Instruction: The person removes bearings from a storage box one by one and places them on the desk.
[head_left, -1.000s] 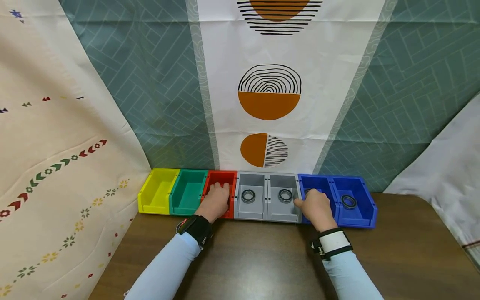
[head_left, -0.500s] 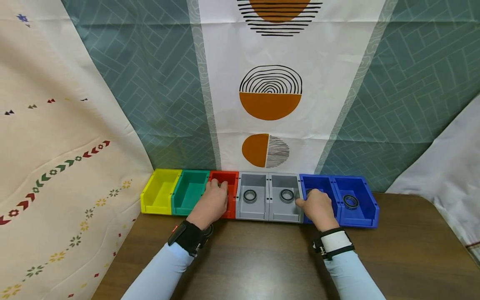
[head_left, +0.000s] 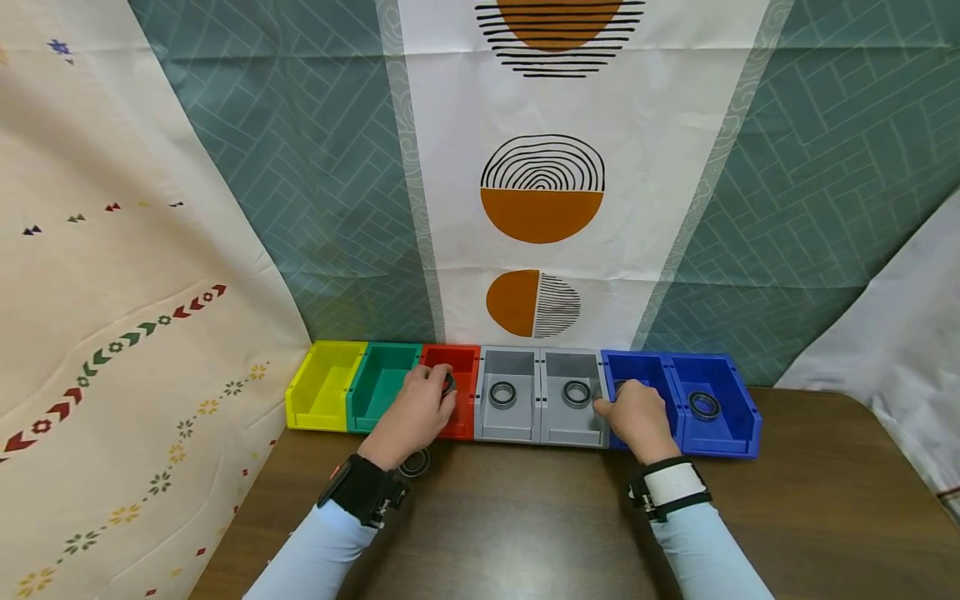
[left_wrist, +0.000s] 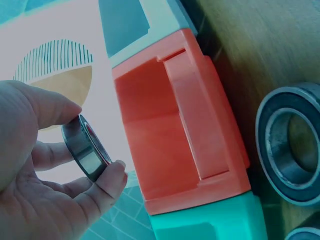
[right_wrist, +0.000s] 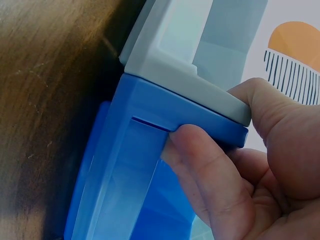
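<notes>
My left hand (head_left: 412, 417) pinches a ball bearing (left_wrist: 82, 147) between thumb and fingers, over the red bin (left_wrist: 150, 130). The bearing is tilted on edge in the left wrist view. Another bearing (head_left: 415, 462) lies on the table beside my left wrist, in front of the bins. With thumb on the grey side and fingers on the blue side, my right hand (right_wrist: 295, 155) grips the adjoining walls of the right grey bin (head_left: 573, 433) and left blue bin (right_wrist: 125, 105). Behind this hand, part of a dark ring shows in the left blue bin.
The bins stand in a row against a patterned cloth, with a yellow bin (head_left: 321, 419) and a green bin (head_left: 371, 417) at the left. Single bearings lie in the left grey bin (head_left: 502, 395), the right grey bin and the right blue bin (head_left: 723, 442).
My left hand has come up out of the red bin and shifted left, with a bearing now visible in its fingers. The bearing on the table has come into view. My right hand keeps its grip.
</notes>
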